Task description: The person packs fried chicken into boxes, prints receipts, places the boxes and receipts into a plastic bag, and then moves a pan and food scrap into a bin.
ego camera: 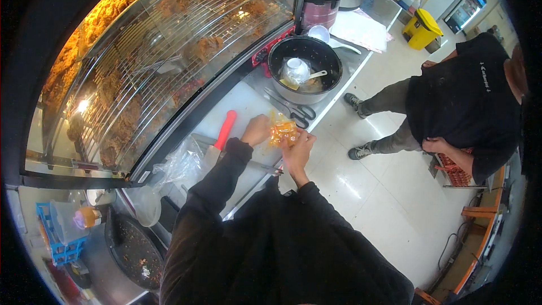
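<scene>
Between my two hands is a clear plastic bag of orange food (283, 133), held over the front edge of the counter. My left hand (257, 130) grips the bag's left side, its fingers partly hidden behind the wrist. On the right, the fingers of my right hand (297, 149) pinch the lower side of the bag. Under my left forearm lies a knife with a red handle (225, 129) on the white cutting board (230, 103). A long metal tool (264, 167) rests below my hands. Scissors with black handles (303, 115) lie just beyond the bag.
A lit glass case of fried chicken (207, 46) borders the counter. Behind the scissors stands a black-lined pot (334, 57) holding a white bowl (296, 70). A crumpled plastic bag (182, 163) lies left. A person in black (457, 89) stands right, near a yellow bin (422, 29).
</scene>
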The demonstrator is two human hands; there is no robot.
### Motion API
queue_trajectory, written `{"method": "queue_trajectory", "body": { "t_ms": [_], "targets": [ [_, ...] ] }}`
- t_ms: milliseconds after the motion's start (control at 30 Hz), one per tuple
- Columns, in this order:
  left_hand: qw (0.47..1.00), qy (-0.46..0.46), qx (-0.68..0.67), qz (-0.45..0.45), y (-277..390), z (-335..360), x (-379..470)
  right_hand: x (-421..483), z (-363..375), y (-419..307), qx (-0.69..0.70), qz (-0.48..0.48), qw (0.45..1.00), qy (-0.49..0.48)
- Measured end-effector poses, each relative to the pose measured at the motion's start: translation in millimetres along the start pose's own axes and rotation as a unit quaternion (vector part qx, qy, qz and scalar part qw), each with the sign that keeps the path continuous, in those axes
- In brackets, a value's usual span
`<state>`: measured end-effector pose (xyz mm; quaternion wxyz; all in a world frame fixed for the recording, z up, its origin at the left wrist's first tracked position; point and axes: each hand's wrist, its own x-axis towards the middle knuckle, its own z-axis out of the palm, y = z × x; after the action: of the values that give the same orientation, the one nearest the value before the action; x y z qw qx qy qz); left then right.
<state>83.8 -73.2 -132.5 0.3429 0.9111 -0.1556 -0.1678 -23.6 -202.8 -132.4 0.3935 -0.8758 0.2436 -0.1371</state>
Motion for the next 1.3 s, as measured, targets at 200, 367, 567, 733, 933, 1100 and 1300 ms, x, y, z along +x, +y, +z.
{"method": "queue_trajectory", "body": {
  "t_ms": [200,367,567,733,933,1100,1300],
  "targets": [
    [0.999,0.011,0.021,0.039,22.7,17.7,-14.0,-1.7,11.5,21.1,0.160,0.102,0.981,0.029],
    [0.996,0.053,0.030,0.059,38.7,25.2,-32.7,-3.5,31.1,42.1,0.242,0.185,0.952,0.027],
    [0.995,0.058,-0.064,0.057,40.1,41.0,-34.3,3.8,34.9,64.9,0.369,0.172,0.913,0.011],
    [0.981,0.089,-0.168,0.024,35.5,47.2,-39.0,6.6,18.7,55.5,0.421,0.204,0.884,-0.012],
    [0.972,0.099,-0.210,0.029,33.3,58.0,-40.1,1.6,4.9,39.2,0.400,0.247,0.883,0.009],
    [0.962,-0.008,-0.270,-0.037,62.4,44.0,-46.0,5.9,0.5,49.2,0.379,0.259,0.888,0.021],
    [0.967,0.107,-0.230,-0.005,57.5,62.4,-48.7,16.7,-15.0,50.4,0.444,0.354,0.819,-0.087]
  ]
}}
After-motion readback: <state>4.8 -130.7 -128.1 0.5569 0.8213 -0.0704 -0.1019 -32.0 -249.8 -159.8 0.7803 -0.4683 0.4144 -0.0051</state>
